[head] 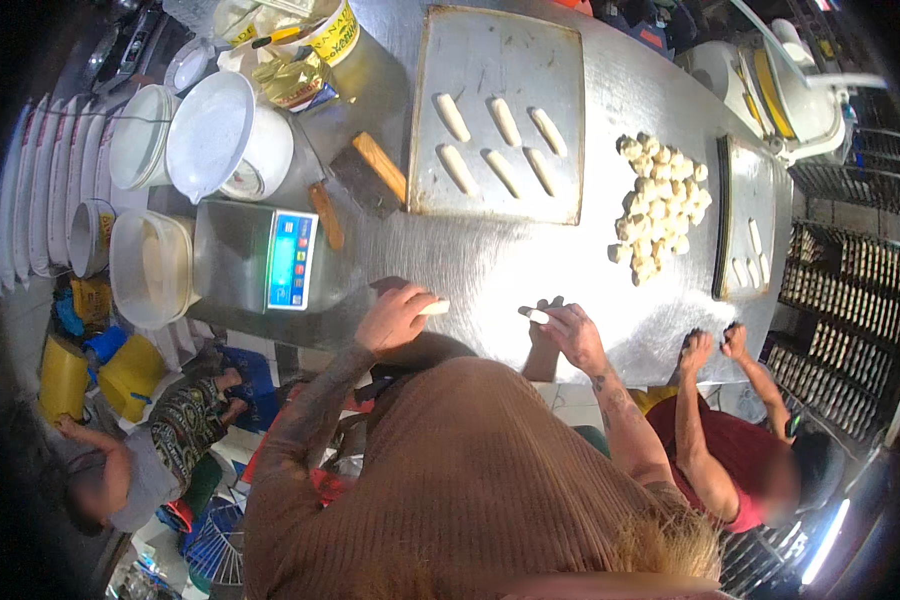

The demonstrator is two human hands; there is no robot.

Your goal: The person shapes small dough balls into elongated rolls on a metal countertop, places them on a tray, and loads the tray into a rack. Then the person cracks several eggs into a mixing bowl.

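My left hand is at the near edge of a steel worktable, its fingers closed around a dough roll whose pale end sticks out to the right. Farther right, my right hand grips a second dough roll between thumb and fingers, low over the tabletop. Beyond them lies a metal baking tray with several shaped dough sticks in two rows. To its right a heap of small dough pieces rests directly on the steel.
A digital scale, plastic tub, white bowl and two wooden-handled scrapers occupy the left. At right are stacked trays, loaded racks and a co-worker's hands. Another person bends at lower left.
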